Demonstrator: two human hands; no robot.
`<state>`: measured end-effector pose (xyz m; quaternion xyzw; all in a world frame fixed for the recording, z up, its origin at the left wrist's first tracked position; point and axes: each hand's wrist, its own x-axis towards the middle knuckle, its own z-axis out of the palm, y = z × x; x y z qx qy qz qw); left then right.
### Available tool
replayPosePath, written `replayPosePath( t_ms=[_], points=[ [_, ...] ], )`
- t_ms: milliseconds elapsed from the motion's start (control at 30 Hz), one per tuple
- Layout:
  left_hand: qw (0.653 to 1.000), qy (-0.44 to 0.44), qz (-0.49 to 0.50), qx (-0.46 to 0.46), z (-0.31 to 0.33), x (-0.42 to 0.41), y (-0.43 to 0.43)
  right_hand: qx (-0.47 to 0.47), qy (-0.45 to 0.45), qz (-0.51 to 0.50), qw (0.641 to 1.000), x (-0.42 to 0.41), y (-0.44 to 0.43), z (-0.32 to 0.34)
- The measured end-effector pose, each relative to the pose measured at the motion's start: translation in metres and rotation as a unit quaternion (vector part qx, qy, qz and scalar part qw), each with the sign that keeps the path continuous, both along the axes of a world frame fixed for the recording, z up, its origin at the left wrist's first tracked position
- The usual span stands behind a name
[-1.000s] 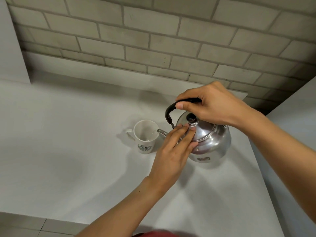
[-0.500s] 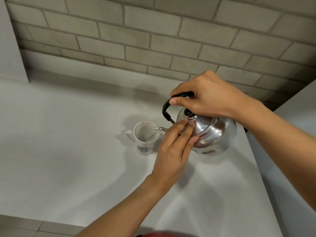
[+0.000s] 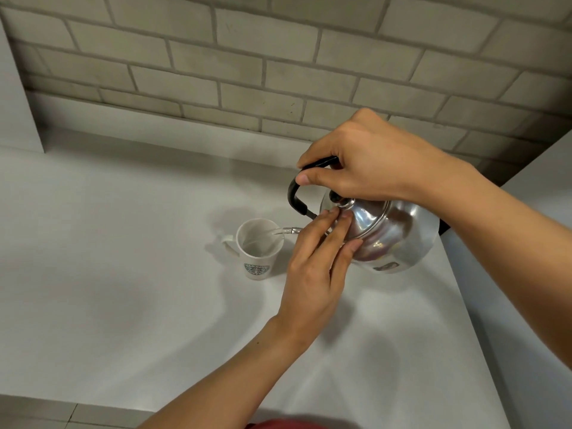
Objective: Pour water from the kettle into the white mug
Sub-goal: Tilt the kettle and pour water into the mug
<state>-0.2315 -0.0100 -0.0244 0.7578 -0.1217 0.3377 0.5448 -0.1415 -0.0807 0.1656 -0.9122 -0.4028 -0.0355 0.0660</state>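
Note:
A shiny steel kettle (image 3: 396,239) with a black handle hangs tilted to the left above the counter. My right hand (image 3: 368,162) is closed around that handle. My left hand (image 3: 315,267) lies flat with its fingertips pressed on the kettle's lid beside the black knob. The thin spout reaches over the rim of the white mug (image 3: 258,250), which stands on the counter with a green logo facing me and its handle to the left. A clear stream of water runs from the spout into the mug.
The white counter (image 3: 123,274) stretches left and toward me. A grey brick wall (image 3: 278,72) rises behind it. A white side panel (image 3: 532,305) bounds the counter on the right, and another white panel (image 3: 15,103) stands at the far left.
The kettle has risen off the counter and tipped further left. Its spout now sits over the mug and water flows out. My left fingers stay on the lid.

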Motion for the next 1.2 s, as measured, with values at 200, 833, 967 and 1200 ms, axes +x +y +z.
replayPosePath(
  t_ms=[200,833,967,1200],
  points=[
    [1.000,0.008,0.000,-0.014,0.004,-0.004,-0.001,-0.012,-0.010,0.005,1.000,-0.003,0.003,0.003],
    [0.999,0.039,0.012,-0.032,0.003,-0.012,-0.002,-0.058,0.007,0.007,0.998,-0.012,0.014,0.002],
    [0.998,0.042,0.011,-0.038,0.004,-0.012,-0.002,-0.070,0.004,0.009,0.997,-0.011,0.018,0.005],
    [0.997,0.046,0.009,-0.053,0.003,-0.010,-0.004,-0.082,0.003,0.010,0.997,-0.011,0.023,0.007]
  ],
)
